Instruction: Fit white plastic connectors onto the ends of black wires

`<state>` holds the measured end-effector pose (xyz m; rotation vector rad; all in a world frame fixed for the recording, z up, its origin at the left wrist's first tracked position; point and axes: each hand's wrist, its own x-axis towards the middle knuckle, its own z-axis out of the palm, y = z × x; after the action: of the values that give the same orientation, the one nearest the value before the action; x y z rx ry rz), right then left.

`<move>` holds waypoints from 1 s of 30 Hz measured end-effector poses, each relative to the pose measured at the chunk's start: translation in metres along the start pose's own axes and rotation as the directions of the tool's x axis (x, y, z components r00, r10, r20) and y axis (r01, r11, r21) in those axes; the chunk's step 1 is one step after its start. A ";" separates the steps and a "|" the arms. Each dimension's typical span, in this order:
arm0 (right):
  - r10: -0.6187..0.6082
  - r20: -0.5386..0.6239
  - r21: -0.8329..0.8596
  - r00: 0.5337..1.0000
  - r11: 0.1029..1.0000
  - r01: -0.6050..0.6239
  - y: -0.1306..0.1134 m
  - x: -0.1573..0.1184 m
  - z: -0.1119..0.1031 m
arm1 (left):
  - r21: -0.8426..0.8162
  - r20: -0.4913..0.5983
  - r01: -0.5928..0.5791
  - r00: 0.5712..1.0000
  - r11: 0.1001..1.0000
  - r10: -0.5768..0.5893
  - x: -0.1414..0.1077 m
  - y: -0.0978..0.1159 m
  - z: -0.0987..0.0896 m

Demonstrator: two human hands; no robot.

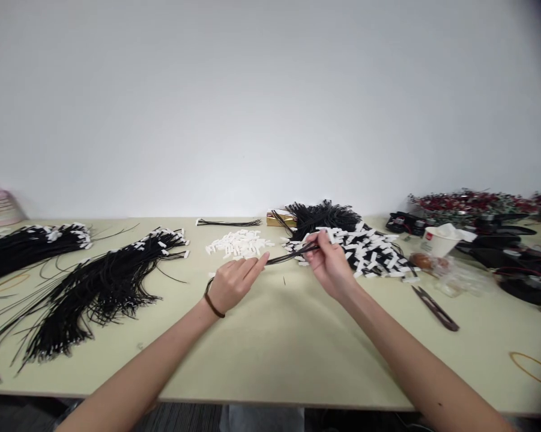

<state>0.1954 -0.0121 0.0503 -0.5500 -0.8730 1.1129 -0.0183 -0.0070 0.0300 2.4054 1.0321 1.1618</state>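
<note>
Near the middle of the table, a thin bundle of black wires point(286, 257) stretches between both hands. My left hand point(235, 281), with a dark band at the wrist, is closed around the bundle's left end. The fingers of my right hand point(326, 257) pinch its other end, just in front of a heap of black wires with white connectors point(371, 251). Behind my left hand lies a pile of small white connectors point(239, 243). Another short wire bundle point(229, 222) rests farther back, apart from my hands.
Two large black wire bundles point(103, 282) cover the left side. On the right are thread snips point(436, 308), a paper cup point(439, 241), a plastic bag point(463, 279), a yellow rubber band point(534, 369) and black parts with red wires. A gold box point(277, 219) stands near the wall.
</note>
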 end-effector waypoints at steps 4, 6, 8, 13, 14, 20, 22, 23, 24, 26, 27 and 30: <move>-0.055 -0.070 0.090 0.996 0.994 0.061 -0.015 0.012 -0.012 | -0.147 0.010 0.005 1.000 0.989 -0.003 0.000 0.008 0.004; -0.043 -0.065 0.105 0.997 0.993 0.050 -0.018 0.014 -0.014 | -0.299 0.108 0.075 0.993 0.951 -0.044 -0.001 0.016 0.007; -0.027 -0.059 0.085 0.998 0.996 0.032 -0.018 0.015 -0.015 | -0.471 0.262 0.225 0.959 0.853 -0.108 -0.002 0.023 0.009; -0.026 -0.117 -0.071 0.993 0.997 0.018 -0.011 0.017 -0.021 | -0.640 0.588 0.521 0.805 0.564 -0.077 -0.004 0.026 0.011; -0.035 -0.142 -0.131 0.989 0.991 0.016 -0.008 0.017 -0.023 | -0.628 0.630 0.546 0.775 0.555 -0.050 -0.003 0.023 0.011; 0.159 -0.089 -0.653 0.983 0.737 -0.178 0.018 0.010 -0.031 | -0.447 0.459 0.519 0.832 0.728 -0.312 0.015 -0.021 -0.005; 0.305 -0.036 -0.792 0.952 0.572 -0.214 0.028 0.007 -0.033 | -0.312 0.322 0.547 0.830 0.777 -0.455 0.019 -0.038 -0.018; 0.327 -0.017 -0.856 0.945 0.484 -0.183 0.032 0.006 -0.034 | -0.228 0.288 0.559 0.821 0.797 -0.494 0.020 -0.045 -0.025; 0.314 0.005 -0.911 0.949 0.393 -0.125 0.035 0.007 -0.037 | -0.140 0.273 0.557 0.817 0.819 -0.509 0.021 -0.051 -0.032; 0.240 0.065 -0.973 0.969 0.232 0.008 0.037 0.012 -0.044 | -0.005 0.363 0.553 0.778 0.833 -0.514 0.020 -0.058 -0.043; 0.207 0.096 -0.983 0.974 0.175 0.060 0.037 0.015 -0.048 | 0.030 0.411 0.552 0.753 0.834 -0.513 0.019 -0.060 -0.047; 0.149 0.134 -0.986 0.980 0.121 0.117 0.031 0.026 -0.062 | 0.062 0.463 0.519 0.741 0.852 -0.486 0.017 -0.061 -0.050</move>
<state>0.2344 0.0257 0.0003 -1.6225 -1.8280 0.3793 -0.0789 0.0457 0.0402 1.9931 1.3189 0.3935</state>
